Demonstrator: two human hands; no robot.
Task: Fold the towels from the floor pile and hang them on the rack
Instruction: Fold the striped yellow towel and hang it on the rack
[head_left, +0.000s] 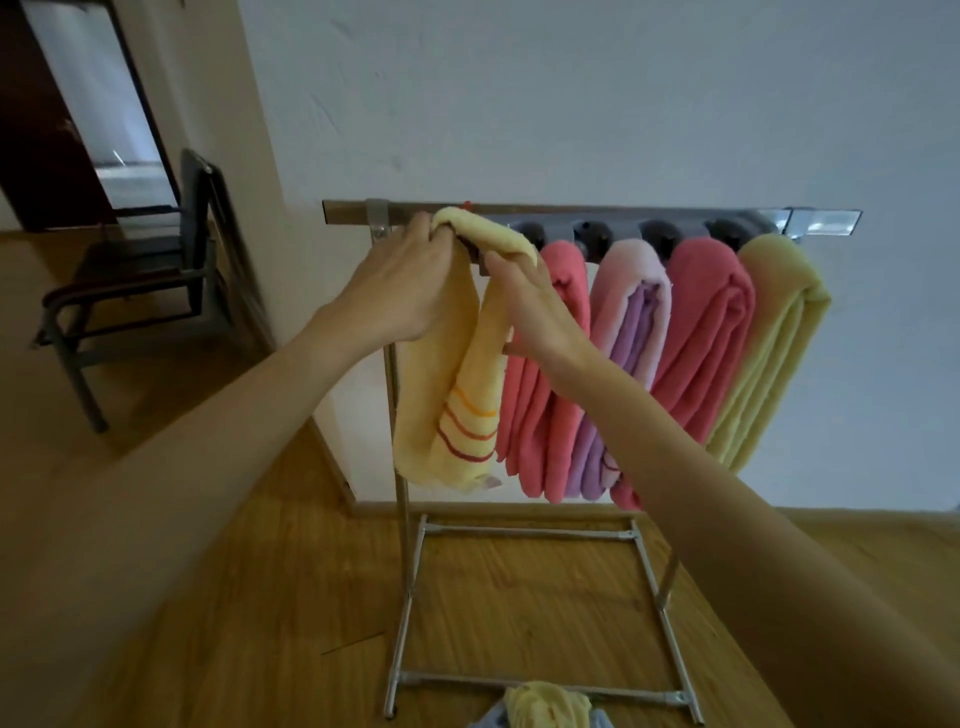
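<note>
Towel five going onto rack

Draping striped yellow towel (457, 374) over leftmost peg of rack (353, 212), just left of first pink towel (545, 374). Left hand (400, 280) pinching top fold, fingers curled round cloth at the peg, probably seating the fold so both halves hang even. Right hand (535, 306) pressing against towel's right side, fingers mostly straight and tucked under the fold; likely holding it clear of the pink neighbour while settling. Exact fingertip grip hidden by cloth, cannot tell.

Hanging right of the striped one, counting four: pink, lilac towel (631, 332), second pink towel (701, 353), pale yellow towel (774, 343) at far end. Five on rack in total, one per peg, packed side by side and touching.

Sitting below rack base: floor pile (545, 704), showing one yellow and one blue piece at frame edge, so at least two remaining. Also standing well left of rack: one dark chair (156, 291).
</note>
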